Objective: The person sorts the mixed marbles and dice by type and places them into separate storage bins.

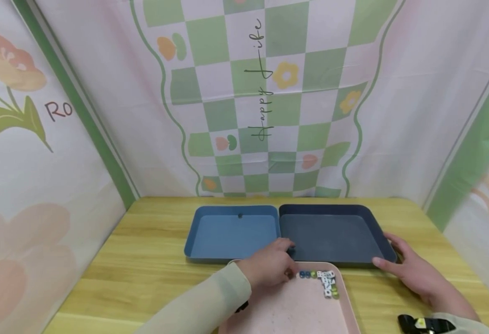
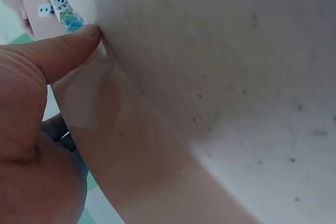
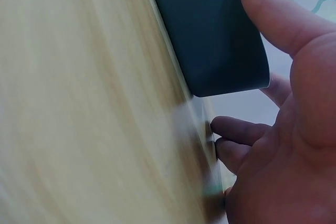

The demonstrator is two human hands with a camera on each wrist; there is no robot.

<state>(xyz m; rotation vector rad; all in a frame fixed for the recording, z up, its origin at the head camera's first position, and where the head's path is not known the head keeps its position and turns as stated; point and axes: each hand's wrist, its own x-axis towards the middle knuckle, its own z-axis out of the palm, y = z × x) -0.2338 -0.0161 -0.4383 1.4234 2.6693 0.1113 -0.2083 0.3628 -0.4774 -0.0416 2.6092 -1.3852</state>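
One left hand at pink tray, right hand at navy tray.
Left thumb touches wall near dice, grip unclear; right spreads around corner. Trays on desk look light, stiff: hold opposite rims.

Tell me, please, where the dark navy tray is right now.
In the head view, the dark navy tray sits right of centre on the wood-grain table, just right of the blue tray, with the right hand at its near right corner.
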